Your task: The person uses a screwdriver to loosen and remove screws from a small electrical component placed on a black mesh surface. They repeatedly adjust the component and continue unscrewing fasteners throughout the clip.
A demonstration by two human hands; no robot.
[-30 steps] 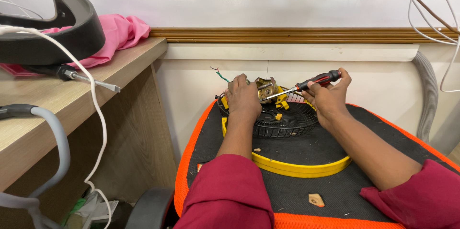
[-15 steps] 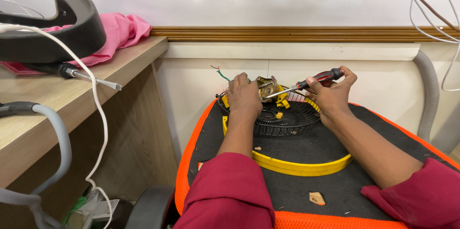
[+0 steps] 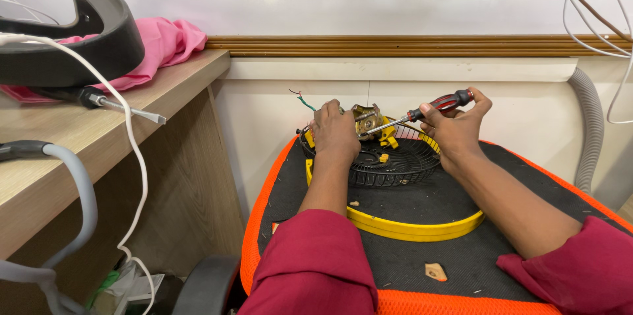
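Inside the yellow-rimmed fan guard (image 3: 422,228), left hand (image 3: 334,133) clamped on motor (image 3: 366,120), right hand (image 3: 456,129) gripping screwdriver (image 3: 422,112).

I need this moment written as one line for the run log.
left hand: on motor | right hand: holds screwdriver, tip at motor | motor sits on fan grille | chair under it

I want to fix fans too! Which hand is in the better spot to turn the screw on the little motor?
Probably the right hand: it grips the screwdriver, whose tip already meets the motor. The left hand rests on the motor's other side, seemingly steadying it.
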